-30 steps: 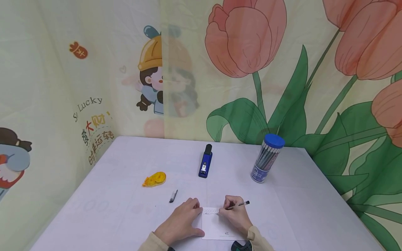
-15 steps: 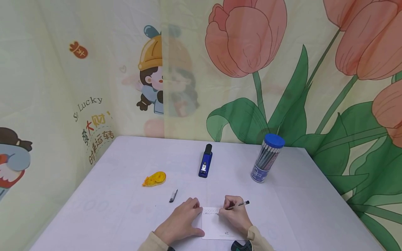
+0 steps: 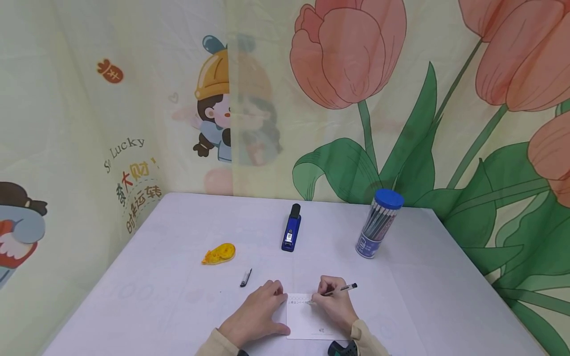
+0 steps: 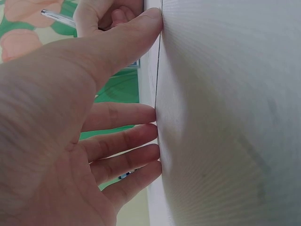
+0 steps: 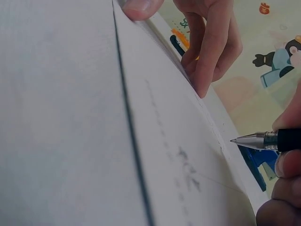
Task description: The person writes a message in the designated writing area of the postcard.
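A white envelope-like paper (image 3: pixel 307 324) lies before me, with a row of printed shapes and small handwriting along its upper left. My left hand (image 3: pixel 258 316) rests at its left edge, fingers fairly straight and fingertips down, as the left wrist view (image 4: pixel 51 127) also shows. Over the upper part of the paper, my right hand (image 3: pixel 337 306) pinches a black gel pen (image 3: pixel 347 288). In the right wrist view the metal pen tip (image 5: pixel 247 141) points toward the paper; whether it touches cannot be told. A pen cap (image 3: pixel 246 278) lies beyond my left hand.
Farther back on the white table (image 3: pixel 147 277) are a yellow correction tape (image 3: pixel 219 254), a blue stapler (image 3: pixel 291 230) and a blue-lidded tub of pencils (image 3: pixel 378 225). A curtain (image 3: pixel 267 183) with printed tulips hangs behind the table.
The pen's rear end has shifted slightly right and up, and my right hand has moved a little with it. My left hand and the paper stay in place.
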The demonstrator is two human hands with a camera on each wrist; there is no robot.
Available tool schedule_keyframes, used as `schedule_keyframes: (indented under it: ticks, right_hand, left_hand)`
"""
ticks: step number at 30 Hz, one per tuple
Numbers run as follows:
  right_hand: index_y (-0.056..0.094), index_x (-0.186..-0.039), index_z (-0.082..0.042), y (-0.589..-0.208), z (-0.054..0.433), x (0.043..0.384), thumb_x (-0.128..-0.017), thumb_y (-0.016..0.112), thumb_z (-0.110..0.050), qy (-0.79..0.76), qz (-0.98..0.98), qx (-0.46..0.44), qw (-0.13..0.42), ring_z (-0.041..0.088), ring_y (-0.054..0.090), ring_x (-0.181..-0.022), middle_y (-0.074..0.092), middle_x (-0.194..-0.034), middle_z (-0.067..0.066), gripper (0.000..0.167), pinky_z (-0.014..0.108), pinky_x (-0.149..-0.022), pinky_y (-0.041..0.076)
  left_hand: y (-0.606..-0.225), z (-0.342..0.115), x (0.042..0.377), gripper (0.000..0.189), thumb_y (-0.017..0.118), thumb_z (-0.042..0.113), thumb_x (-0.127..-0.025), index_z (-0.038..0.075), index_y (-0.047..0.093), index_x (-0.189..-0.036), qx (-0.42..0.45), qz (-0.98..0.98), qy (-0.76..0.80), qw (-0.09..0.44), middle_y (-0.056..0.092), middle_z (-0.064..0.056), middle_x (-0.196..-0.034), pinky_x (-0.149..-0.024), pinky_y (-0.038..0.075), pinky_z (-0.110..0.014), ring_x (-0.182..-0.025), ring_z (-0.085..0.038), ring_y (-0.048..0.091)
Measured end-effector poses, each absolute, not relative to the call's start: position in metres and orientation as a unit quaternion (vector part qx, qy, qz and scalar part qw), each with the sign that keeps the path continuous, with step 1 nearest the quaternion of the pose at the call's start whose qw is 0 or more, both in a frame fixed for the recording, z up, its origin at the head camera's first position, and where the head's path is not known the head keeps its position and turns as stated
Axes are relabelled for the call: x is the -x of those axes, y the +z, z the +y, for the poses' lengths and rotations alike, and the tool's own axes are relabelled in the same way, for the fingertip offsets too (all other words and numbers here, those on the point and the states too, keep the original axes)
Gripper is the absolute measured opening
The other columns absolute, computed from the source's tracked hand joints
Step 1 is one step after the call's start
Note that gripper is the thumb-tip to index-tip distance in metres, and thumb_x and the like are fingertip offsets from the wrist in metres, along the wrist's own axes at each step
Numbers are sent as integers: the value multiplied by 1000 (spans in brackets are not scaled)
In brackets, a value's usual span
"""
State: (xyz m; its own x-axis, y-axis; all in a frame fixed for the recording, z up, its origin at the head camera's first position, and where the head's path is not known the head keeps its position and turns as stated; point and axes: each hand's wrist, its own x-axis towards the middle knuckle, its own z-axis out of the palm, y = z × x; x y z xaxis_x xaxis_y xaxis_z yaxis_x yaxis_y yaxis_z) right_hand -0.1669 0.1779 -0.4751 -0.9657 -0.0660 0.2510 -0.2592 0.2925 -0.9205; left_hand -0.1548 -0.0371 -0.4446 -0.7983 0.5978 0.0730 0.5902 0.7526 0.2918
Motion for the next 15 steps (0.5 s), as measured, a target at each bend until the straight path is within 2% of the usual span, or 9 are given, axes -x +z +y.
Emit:
schedule_keyframes:
  ticks: [15]
  right_hand:
    - [46,-63,0,-470,181,166,-68,59,15,608,-789,-67,63,6,45,-54,52,-60,-1,21,18,-52,37]
  left_hand:
    - [-444,-37,154,65,81,51,-67,6,70,-113,-316,935,159,13,53,5,-100,-81,47,-23,-88,-8,44]
